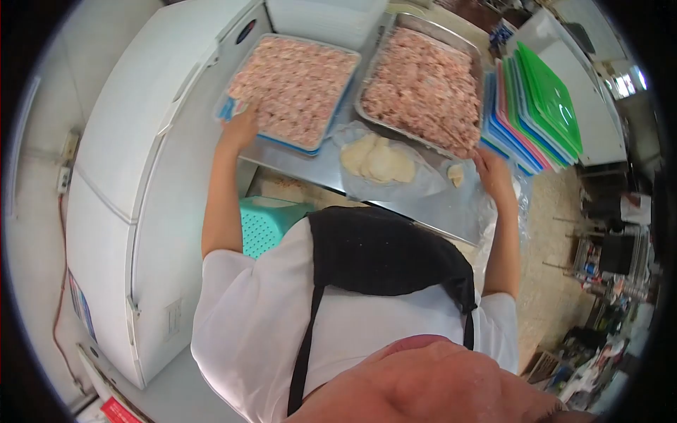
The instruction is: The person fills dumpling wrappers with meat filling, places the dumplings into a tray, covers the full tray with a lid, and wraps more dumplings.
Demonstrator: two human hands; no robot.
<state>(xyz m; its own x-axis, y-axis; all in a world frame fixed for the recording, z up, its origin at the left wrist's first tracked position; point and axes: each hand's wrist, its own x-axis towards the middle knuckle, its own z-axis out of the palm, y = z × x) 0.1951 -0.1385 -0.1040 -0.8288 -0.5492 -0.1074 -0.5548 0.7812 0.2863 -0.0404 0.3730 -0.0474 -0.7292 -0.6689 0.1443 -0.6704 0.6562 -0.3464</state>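
Note:
My left hand (242, 128) grips the near left edge of a shallow plastic tray (321, 150), beside a blue and white patch at its corner. Pink, pale-flecked ground meat (293, 88) lies in a flat, dimpled layer in this tray. On the right, my right hand (491, 171) has its fingers closed at the near right corner of a deep metal pan (416, 136). Looser ground meat (423, 81) is heaped in the pan. Between my hands, pale rounded pieces (379, 158) rest on clear plastic, with a small pale piece (455, 175) near my right hand.
Green, blue and pink lids or trays (532, 106) stand stacked right of the pan. A white freezer-like appliance (151, 141) stands at the left. The metal table (437, 211) ends close to my apron. A turquoise perforated basket (262, 229) is below it. Cluttered shelves (617, 254) are far right.

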